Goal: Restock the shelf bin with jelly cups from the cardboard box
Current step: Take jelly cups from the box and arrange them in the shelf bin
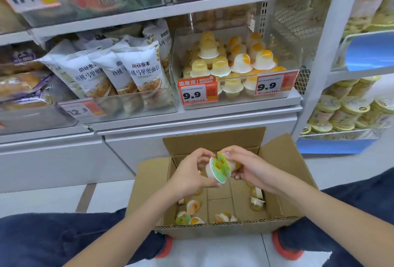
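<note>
An open cardboard box [149, 183] sits on the floor between my knees, with several jelly cups [193, 207] loose on its bottom. Above the box my left hand [189, 175] grips a jelly cup with a green lid [217, 169]. My right hand [245, 166] holds a second cup [233, 165] pressed against the first, lids close together. On the shelf above, the clear shelf bin [285, 57] holds a pile of upside-down jelly cups [241, 62] behind two 9.9 price tags.
White bread packs [140, 70] fill the neighbouring bin to the left. Stacked yellow-lidded tubs [345, 109] stand on the rack at the right. A white shelf ledge [191, 117] juts out just behind the box. My knees flank the box.
</note>
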